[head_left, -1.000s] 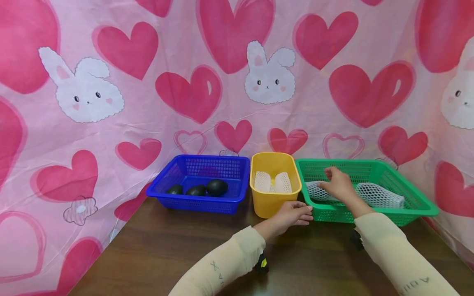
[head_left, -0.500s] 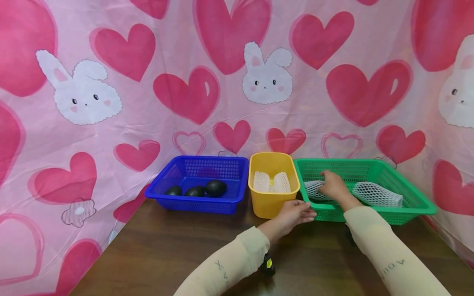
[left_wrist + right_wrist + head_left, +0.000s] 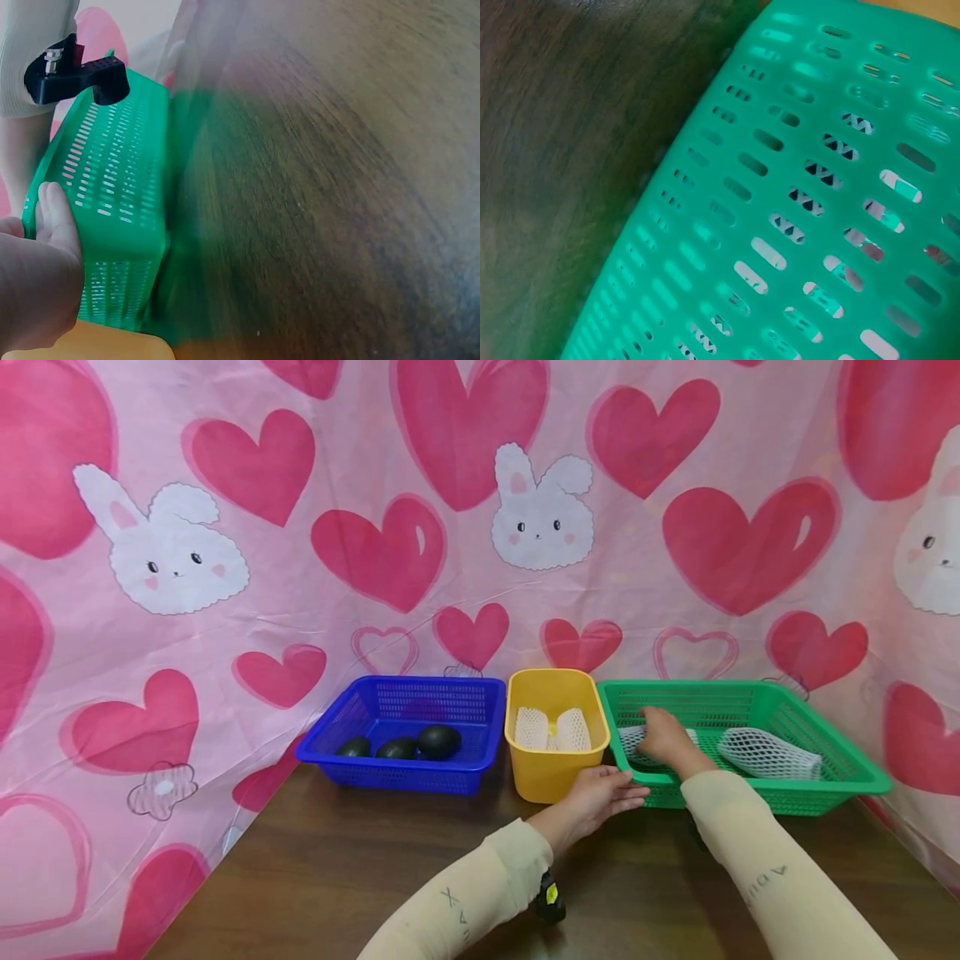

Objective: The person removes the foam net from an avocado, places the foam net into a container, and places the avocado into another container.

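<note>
My left hand (image 3: 600, 797) grips the near left corner of the green basket (image 3: 780, 789). In the left wrist view the fingers (image 3: 58, 214) lie along its outer wall, with the thumb at the rim. Inside the basket my right hand (image 3: 667, 743) is lowered over a dark object in a white foam net sleeve (image 3: 632, 745). Its fingertips are hidden, so whether they hold the object is unclear. Another netted dark object (image 3: 768, 754) lies further right in the basket. Through wall slots (image 3: 806, 201) the right wrist view shows netting.
A yellow bin (image 3: 551, 781) with white foam net sleeves (image 3: 573, 731) stands left of the green basket. Beyond it, a blue basket (image 3: 405, 774) holds several avocados (image 3: 438, 741). All stand on a brown wooden table (image 3: 360, 852) before a heart-patterned cloth (image 3: 375, 460).
My right hand has moved left and down over the left netted object, exposing more of that object's right end. The left hand has slid slightly right along the basket's corner.
</note>
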Demonstrator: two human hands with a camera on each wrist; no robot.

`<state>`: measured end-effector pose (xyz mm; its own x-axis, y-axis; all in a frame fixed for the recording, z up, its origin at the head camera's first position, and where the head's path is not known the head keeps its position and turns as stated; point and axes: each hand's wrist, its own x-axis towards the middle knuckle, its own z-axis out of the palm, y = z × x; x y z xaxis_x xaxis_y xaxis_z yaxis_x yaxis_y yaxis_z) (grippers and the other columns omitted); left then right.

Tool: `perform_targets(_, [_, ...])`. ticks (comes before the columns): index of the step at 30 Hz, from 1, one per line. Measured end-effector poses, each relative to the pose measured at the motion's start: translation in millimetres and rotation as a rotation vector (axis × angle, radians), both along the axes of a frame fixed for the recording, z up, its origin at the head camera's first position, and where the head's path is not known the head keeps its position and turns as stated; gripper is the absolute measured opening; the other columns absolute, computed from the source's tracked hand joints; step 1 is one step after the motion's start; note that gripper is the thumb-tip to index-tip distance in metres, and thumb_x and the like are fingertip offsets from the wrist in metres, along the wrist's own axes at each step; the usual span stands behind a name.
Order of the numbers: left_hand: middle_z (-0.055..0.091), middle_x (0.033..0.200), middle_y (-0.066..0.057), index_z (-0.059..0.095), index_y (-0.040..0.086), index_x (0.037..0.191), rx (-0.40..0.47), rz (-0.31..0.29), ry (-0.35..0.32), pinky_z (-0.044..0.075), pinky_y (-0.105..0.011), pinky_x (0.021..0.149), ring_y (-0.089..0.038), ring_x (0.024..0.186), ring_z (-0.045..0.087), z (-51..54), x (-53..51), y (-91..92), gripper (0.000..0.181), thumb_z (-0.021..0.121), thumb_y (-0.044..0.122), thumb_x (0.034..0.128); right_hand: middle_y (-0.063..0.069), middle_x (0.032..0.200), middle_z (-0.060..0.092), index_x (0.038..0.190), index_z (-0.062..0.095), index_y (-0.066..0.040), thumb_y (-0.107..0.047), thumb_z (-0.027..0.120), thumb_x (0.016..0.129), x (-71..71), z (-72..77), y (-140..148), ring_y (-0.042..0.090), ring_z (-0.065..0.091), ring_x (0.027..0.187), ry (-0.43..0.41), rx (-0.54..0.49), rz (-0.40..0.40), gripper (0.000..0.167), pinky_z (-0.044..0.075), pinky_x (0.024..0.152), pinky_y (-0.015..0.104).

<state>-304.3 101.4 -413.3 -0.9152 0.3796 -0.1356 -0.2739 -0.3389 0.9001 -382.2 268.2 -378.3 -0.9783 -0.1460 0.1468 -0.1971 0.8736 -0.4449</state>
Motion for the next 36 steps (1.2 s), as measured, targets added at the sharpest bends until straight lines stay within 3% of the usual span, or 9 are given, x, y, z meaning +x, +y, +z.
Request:
perform_targets(6, [0.070, 0.093, -0.018, 0.057, 0.007, 0.082, 0.013, 0.009, -0.025, 0.053, -0.039, 0.083, -0.031, 0.096, 0.068, 3.0, 1.4, 1.2, 0.015, 0.058, 0.006, 0.0971, 0.042, 0.134, 0.039, 0.136, 0.036, 0.018, -0.001, 0.072, 0.078, -6.8, -5.9, 3.0, 0.056, 0.036, 0.123, -0.012, 0.022, 0.012, 0.070, 0.035, 0.098, 0.063])
perform_targets(18, [0.070, 0.091, -0.016, 0.060, 0.001, 0.091, 0.007, 0.015, -0.035, 0.054, -0.039, 0.083, -0.030, 0.095, 0.069, 2.8, 0.1, 0.2, 0.008, 0.058, 0.007, 0.0968, 0.042, 0.136, 0.036, 0.136, 0.035, 0.020, -0.003, 0.071, 0.082, -8.6, -8.9, 2.4, 0.057, 0.035, 0.124, -0.093, 0.183, 0.034, 0.070, 0.033, 0.100, 0.062])
perform_targets(28, [0.071, 0.092, -0.016, 0.059, 0.005, 0.085, 0.008, 0.010, -0.034, 0.054, -0.038, 0.082, -0.030, 0.095, 0.069, 1.0, 1.1, -1.2, 0.012, 0.059, 0.008, 0.0968, 0.041, 0.139, 0.032, 0.139, 0.035, 0.015, 0.004, 0.054, 0.094, -15.6, -17.7, 4.6, 0.057, 0.030, 0.127, -0.132, 0.285, 0.056, 0.050, 0.029, 0.102, 0.064])
perform_targets(36, [0.070, 0.090, -0.017, 0.057, 0.007, 0.082, 0.023, 0.024, -0.027, 0.054, -0.040, 0.081, -0.032, 0.095, 0.069, 0.5, 1.0, 0.9, 0.015, 0.059, 0.006, 0.0964, 0.041, 0.135, 0.038, 0.135, 0.040, 0.014, 0.008, 0.057, 0.092, -13.5, -15.7, 3.5, 0.058, 0.035, 0.124, -0.110, 0.347, 0.063, 0.046, 0.032, 0.099, 0.064])
